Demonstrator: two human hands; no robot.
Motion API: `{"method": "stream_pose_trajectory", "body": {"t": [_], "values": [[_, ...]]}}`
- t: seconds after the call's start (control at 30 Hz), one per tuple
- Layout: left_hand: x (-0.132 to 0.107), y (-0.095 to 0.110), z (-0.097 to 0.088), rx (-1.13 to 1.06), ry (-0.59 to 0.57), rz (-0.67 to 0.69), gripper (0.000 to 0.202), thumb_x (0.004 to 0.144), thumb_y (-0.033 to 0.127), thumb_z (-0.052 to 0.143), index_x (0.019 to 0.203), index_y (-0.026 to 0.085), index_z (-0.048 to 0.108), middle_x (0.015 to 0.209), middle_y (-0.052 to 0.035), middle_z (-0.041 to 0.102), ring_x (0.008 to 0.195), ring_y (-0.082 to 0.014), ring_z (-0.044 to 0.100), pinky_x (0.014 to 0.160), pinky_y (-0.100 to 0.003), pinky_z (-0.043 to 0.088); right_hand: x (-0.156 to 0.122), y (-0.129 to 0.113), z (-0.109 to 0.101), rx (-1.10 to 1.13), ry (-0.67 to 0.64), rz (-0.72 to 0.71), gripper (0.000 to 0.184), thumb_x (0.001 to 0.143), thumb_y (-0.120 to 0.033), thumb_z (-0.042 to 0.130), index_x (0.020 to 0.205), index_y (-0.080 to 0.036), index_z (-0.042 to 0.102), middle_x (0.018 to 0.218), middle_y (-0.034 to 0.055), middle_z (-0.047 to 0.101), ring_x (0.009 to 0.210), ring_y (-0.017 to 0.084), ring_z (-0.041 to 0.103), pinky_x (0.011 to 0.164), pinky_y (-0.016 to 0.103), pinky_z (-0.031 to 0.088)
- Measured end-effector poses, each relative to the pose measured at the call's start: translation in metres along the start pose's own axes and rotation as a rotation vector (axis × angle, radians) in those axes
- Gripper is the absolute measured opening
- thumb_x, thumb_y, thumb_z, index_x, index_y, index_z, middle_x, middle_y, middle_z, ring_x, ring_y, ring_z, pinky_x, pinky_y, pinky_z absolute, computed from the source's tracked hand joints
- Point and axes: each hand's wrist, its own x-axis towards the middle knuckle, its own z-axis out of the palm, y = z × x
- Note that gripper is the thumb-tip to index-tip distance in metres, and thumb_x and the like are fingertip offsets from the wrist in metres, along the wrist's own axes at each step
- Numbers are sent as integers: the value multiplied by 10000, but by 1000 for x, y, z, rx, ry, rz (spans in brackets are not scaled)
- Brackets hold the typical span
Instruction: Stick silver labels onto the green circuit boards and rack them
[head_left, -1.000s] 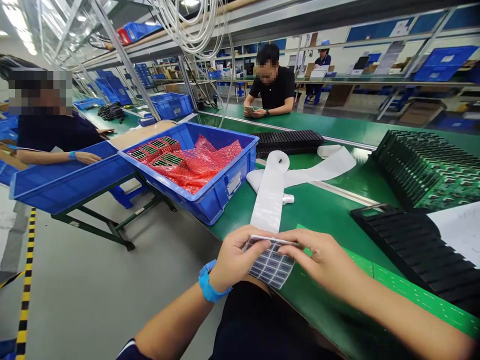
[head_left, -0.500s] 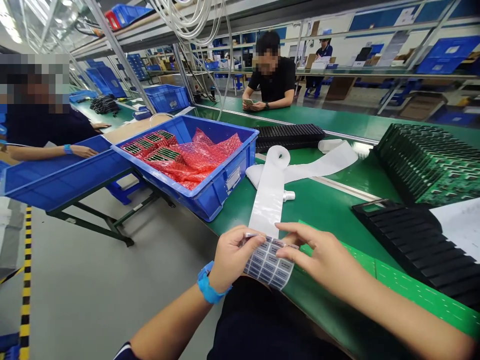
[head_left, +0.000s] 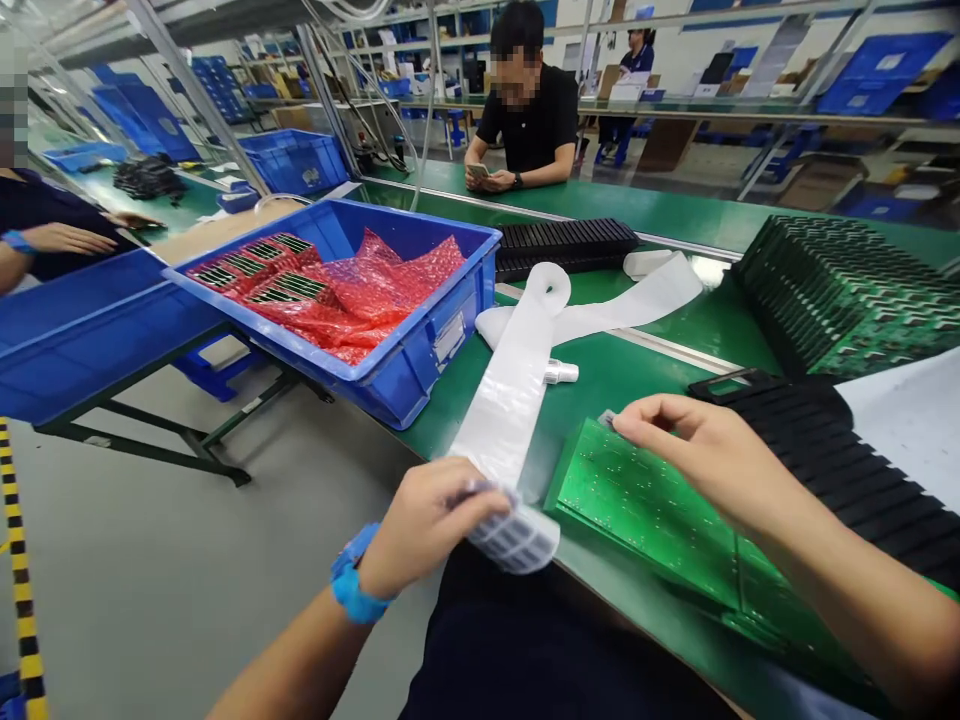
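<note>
Green bench (head_left: 652,375): circuit board (head_left: 637,490), label strip (head_left: 510,400), blue bin (head_left: 405,370); shelving (head_left: 750,108) behind.

a bright blue rubbery wristband (head_left: 352,585), thick and smooth with a raised clasp, circles the left wrist. just ahead of the wristband is the bare left hand (head_left: 424,520); behind it the forearm is uncovered. to the right of the wristband the right hand (head_left: 705,460) and its forearm are bare too. below the wristband a dark plain cloth garment (head_left: 525,650), seemingly black or deep navy, covers the lap.
</note>
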Motion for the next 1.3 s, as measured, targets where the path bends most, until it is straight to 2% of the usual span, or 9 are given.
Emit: {"method": "stream_pose_trajectory", "body": {"t": [0.1,0.17,0.27,0.4,0.7,0.87,0.97,1.07,1.3], "values": [[-1,3,-1,-10,-394,216,107,799,260,634,760,163,662,980,-55,690,857,-150,608,780,-233,474,2,17,-2,-109,-104,114,314,758,-493,572,693,-188,605,739,23,637,678,168,560,610,289,407],[0,4,7,74,-474,308,166,796,318,628,741,167,664,1210,-57,606,1063,-204,538,901,-285,445,-2,22,6,-170,-143,119,300,764,-473,563,670,-193,615,731,25,642,680,174,562,624,300,409],[0,4,26,213,-466,359,263,826,394,563,723,173,661,1293,-38,544,1200,-246,434,957,-347,412,-9,21,21,-213,-117,89,276,773,-427,555,618,-209,619,713,17,639,747,193,567,702,331,405],[-1,2,40,276,-457,384,300,849,418,519,728,176,649,1274,-38,560,1215,-234,436,952,-360,403,-14,20,31,-236,-60,64,274,779,-408,551,585,-226,614,661,5,620,765,200,548,771,371,377],[-1,-2,45,250,-428,358,285,859,414,512,754,183,641,1256,-35,574,1208,-207,449,953,-343,374,-10,27,35,-271,-39,61,236,797,-388,548,625,-250,634,663,-4,604,771,193,532,789,375,354],[0,-1,44,248,-449,338,263,857,403,521,769,187,642,1259,-36,571,1209,-202,447,953,-346,373,-14,30,40,-418,13,-63,203,809,-326,539,648,-234,622,656,0,594,718,185,522,736,365,346],[1,0,43,241,-467,311,242,861,384,522,772,193,640,1255,-29,575,1204,-207,455,956,-354,375,-17,31,37,-616,109,-215,132,792,-332,563,785,-210,615,687,20,581,719,206,512,744,399,337],[1,2,42,220,-474,284,239,875,381,500,786,200,628,1273,-16,562,1202,-203,458,963,-355,372,-19,29,24,-625,198,-235,253,782,-349,575,972,-182,555,750,40,578,759,221,523,749,406,371],[3,8,41,125,-466,199,179,924,241,416,953,188,585,1213,-44,598,1197,-172,454,987,-331,352,-23,29,8,-135,-132,53,217,836,-272,490,1038,-221,431,794,1,610,759,150,576,728,310,463]]}}
